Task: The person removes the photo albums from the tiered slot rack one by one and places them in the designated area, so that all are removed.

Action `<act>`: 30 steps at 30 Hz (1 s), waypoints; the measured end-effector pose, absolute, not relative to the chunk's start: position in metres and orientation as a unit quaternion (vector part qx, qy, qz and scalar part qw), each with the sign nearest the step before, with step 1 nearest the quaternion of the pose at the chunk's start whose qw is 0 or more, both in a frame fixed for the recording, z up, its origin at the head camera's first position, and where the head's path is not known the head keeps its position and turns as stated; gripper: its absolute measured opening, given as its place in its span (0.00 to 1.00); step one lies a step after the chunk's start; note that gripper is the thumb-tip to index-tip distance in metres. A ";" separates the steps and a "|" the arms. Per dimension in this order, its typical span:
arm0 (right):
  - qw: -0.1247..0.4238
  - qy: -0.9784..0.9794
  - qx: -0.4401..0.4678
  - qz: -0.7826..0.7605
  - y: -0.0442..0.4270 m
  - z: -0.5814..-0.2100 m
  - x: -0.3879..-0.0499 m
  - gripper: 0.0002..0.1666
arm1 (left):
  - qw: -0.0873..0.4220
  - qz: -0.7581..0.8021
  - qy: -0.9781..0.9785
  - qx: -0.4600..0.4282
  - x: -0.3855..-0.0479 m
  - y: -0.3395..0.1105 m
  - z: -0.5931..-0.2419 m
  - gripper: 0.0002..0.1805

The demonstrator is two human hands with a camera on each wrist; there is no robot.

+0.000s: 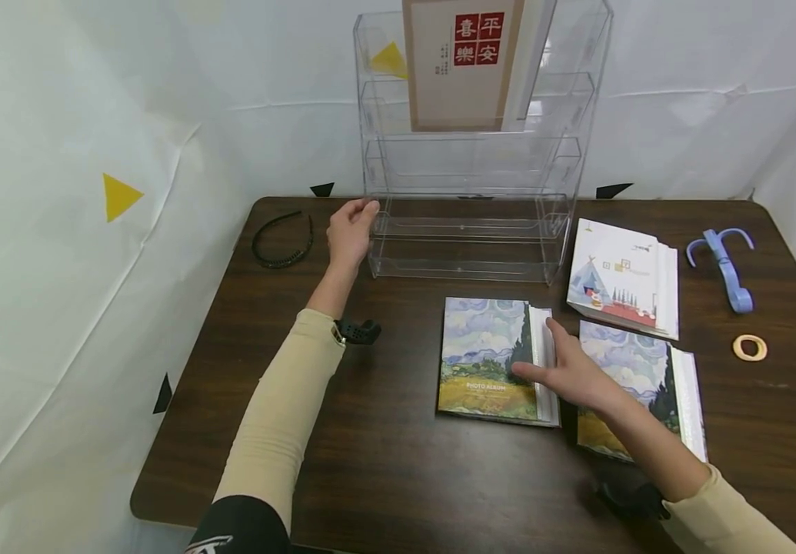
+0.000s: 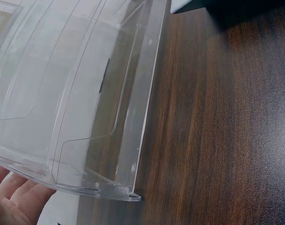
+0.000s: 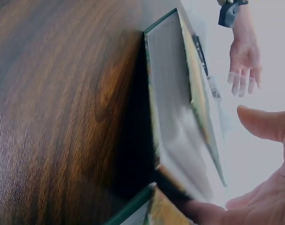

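Observation:
At the left side of the clear tiered rack (image 1: 460,271), my left hand (image 1: 348,238) holds its edge. In the left wrist view, fingers of the left hand (image 2: 18,199) lie behind the clear side panel (image 2: 76,185). My right hand (image 1: 574,373) is over the right part of a photo album (image 1: 484,354) with a painted landscape cover, thumb and fingers spread. The right wrist view shows the thumb raised and the lower fingers of the right hand (image 3: 259,187) close to the album (image 3: 172,93); contact is unclear. A second matching album (image 1: 626,354) lies under my right forearm.
A beige book (image 1: 456,92) with red squares stands in the rack's upper part. Right of the rack lies a white illustrated album (image 1: 615,273), with a blue hook-shaped item (image 1: 726,269) and a tan ring (image 1: 749,348) beyond. A black headband (image 1: 280,262) lies at the left.

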State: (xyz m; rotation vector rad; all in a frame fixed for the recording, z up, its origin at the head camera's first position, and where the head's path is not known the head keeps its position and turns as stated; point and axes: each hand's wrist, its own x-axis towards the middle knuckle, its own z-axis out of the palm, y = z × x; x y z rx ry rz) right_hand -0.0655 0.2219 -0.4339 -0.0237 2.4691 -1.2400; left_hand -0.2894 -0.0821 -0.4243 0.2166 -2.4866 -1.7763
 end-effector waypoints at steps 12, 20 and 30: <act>0.219 0.879 -0.019 -0.424 0.217 -0.427 -0.061 0.60 | 0.037 -0.578 -0.812 0.078 -0.288 -0.085 -0.425 0.24; 0.196 0.896 -0.036 -0.396 0.224 -0.421 -0.067 0.54 | 0.039 -0.579 -0.811 0.078 -0.288 -0.083 -0.425 0.22; 0.052 0.897 0.023 -0.437 0.254 -0.389 -0.114 0.46 | 0.037 -0.578 -0.811 0.080 -0.289 -0.081 -0.423 0.21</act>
